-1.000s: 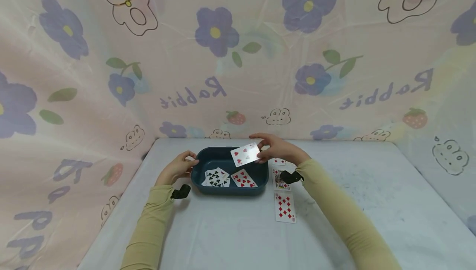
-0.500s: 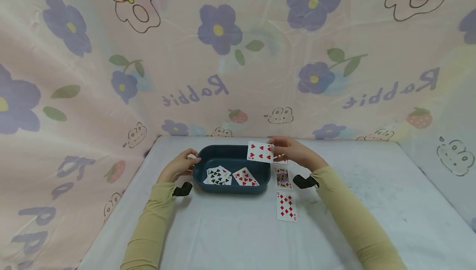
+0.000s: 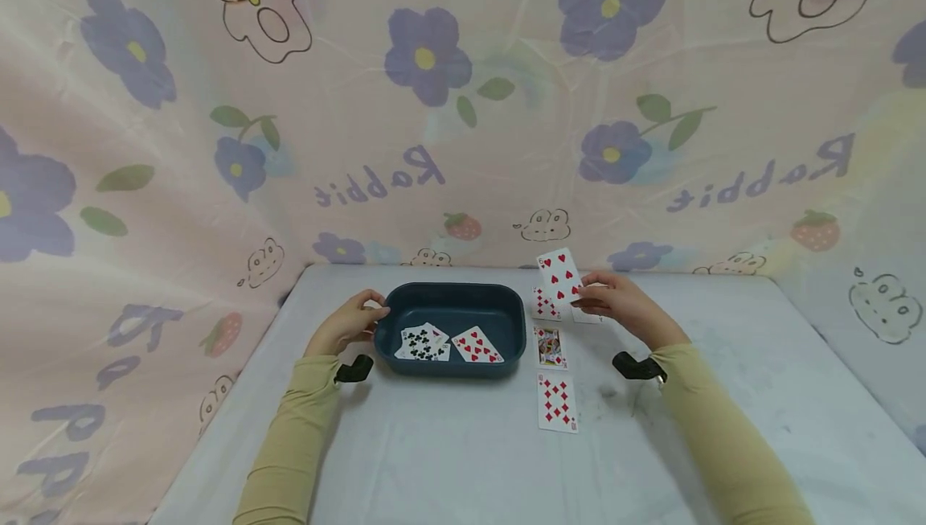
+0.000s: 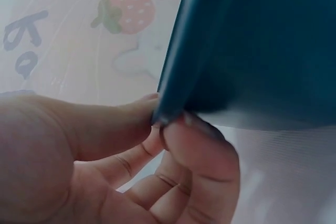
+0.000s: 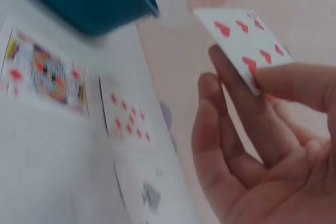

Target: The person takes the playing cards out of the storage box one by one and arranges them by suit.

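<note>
My right hand [image 3: 625, 304] pinches a playing card, the six of hearts [image 3: 557, 274], between thumb and fingers. It holds the card raised and tilted, right of the tray's far corner, above the table. The right wrist view shows the thumb on the face of the six of hearts [image 5: 252, 38]. At the left end of the dark blue tray [image 3: 463, 312], my left hand [image 3: 349, 322] grips the rim. The left wrist view has thumb and index finger pinching the tray wall [image 4: 176, 72]. Inside the tray lie several clubs cards [image 3: 423, 343] and a hearts card [image 3: 477, 346].
Right of the tray a column of cards runs toward me: a many-pip diamonds card [image 3: 546, 305], a diamonds face card [image 3: 551, 347] and the ten of diamonds [image 3: 557, 403]. A black-pip card [image 5: 152, 195] lies beside them, partly behind my right hand. A patterned curtain [image 3: 499, 147] backs the table.
My right hand has carried the six of hearts from above the tray rightward, past the rim, and turned it more upright. The left hand stays at the tray's left end.
</note>
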Demonstrator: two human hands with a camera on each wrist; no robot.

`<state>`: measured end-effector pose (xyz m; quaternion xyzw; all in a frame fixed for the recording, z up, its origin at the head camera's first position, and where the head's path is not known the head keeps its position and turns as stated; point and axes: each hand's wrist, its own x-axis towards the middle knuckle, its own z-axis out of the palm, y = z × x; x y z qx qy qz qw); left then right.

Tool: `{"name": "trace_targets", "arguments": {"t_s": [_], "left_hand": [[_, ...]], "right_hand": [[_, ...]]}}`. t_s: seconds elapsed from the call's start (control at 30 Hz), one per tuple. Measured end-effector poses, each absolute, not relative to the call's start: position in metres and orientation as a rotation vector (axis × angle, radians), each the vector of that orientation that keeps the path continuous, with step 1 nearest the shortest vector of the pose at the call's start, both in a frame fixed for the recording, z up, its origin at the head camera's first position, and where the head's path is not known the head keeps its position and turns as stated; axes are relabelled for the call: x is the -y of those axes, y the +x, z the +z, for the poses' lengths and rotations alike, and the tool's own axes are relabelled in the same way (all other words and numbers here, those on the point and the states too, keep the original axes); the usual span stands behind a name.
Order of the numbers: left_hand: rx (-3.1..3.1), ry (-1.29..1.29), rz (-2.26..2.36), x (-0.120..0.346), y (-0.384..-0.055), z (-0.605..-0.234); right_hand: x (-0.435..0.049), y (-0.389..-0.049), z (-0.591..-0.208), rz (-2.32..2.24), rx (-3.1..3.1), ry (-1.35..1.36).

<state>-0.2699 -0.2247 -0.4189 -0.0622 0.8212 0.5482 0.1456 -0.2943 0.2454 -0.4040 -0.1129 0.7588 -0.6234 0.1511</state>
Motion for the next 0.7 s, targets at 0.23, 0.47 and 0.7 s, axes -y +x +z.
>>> {"name": "trace_targets", "arguments": {"t_s": [0.23,0.47,0.7], "left_hand": [[-2.361,-0.170,1.587,0.225,-0.271,-0.420],[-2.359,-0.165,1.601,0.225,-0.269,-0.421],[-2.351,-0.145,1.623,0.227,-0.270,-0.423]], "right_hand": [[-0.286,-0.290,-0.417,-1.873,-2.146,-0.087],[-0.312,-0.285,-0.427,-1.919,-2.060,0.115],[-0.328,-0.279,-0.438,-1.979,-2.070,0.240]]}}
